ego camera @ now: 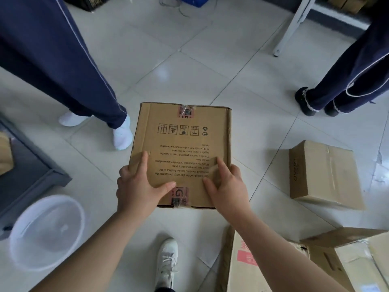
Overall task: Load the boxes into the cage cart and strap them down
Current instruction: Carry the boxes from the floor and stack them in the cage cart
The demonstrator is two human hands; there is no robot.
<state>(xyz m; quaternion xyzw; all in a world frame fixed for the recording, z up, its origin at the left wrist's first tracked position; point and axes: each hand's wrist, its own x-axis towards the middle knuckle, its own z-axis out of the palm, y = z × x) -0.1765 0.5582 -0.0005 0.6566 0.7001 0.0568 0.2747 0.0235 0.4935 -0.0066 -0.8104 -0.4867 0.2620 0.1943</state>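
A brown cardboard box (pixel 185 144) with printed text, handling symbols and red tape on both ends is in the centre, above the tiled floor. My left hand (pixel 136 188) grips its near left corner, thumb on top and fingers along the left edge. My right hand (pixel 227 186) grips the near right corner, thumb and forefinger on the top face. Another sealed box (pixel 322 175) lies on the floor to the right. More boxes (pixel 273 262) lie at the lower right. The grey edge of a cart or platform (pixel 31 178) shows at the left.
One person's legs in navy trousers and white shoes (pixel 122 135) stand at the left. A second person's legs and dark shoes (pixel 305 100) stand at the right. A clear round tub (pixel 46 232) is at the lower left. My white shoe (pixel 167 262) is below the box.
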